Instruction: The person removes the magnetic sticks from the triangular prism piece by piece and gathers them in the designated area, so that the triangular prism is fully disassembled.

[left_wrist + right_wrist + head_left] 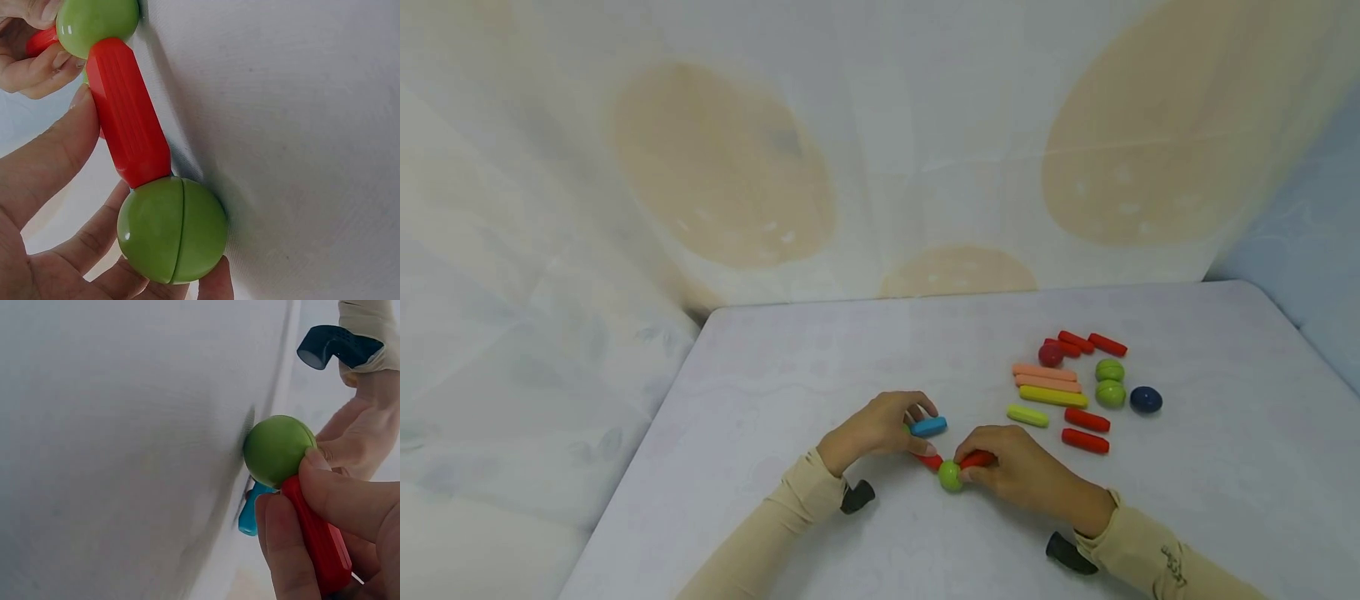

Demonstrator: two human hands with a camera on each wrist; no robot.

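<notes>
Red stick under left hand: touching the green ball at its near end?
Touching. Left wrist view shows the red stick butted flush into the green ball, no gap; the left hand holds both.

In the head view the left hand (872, 429) covers most of the red stick (930, 459) under its fingers, along with the green ball at that stick's far end (plain only in the left wrist view). The right hand (1022, 471) hides most of its own red stick (977, 458). The right sleeve (1157, 558) runs off the bottom edge.
</notes>
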